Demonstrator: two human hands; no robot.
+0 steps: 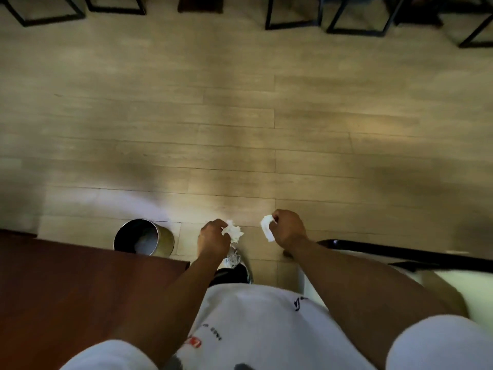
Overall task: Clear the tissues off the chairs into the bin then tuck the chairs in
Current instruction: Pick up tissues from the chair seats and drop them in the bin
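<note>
A person stands on a pale wood-plank floor (240, 116), its boards running side to side across the room, seen from above in dim, patchy light. A round metal bin (144, 237) stands upright on the floor, mouth open to the ceiling, tight against the far edge of a reddish-brown worktop (66, 289). Just right of the bin, the left hand (213, 237) has its grip curled round a crumpled white tissue (234, 232), which bulges out toward the right. Farther right of the bin, the right hand (289, 229) pinches a second tissue (266, 228) between thumb and fingers; that flatter piece hangs with its long axis running near to far. Neither tissue is over the bin. Black-framed chair legs (354, 20) line the far side of the room, well beyond the bin. A dark-railed chair (400, 257) sits at the person's right.
</note>
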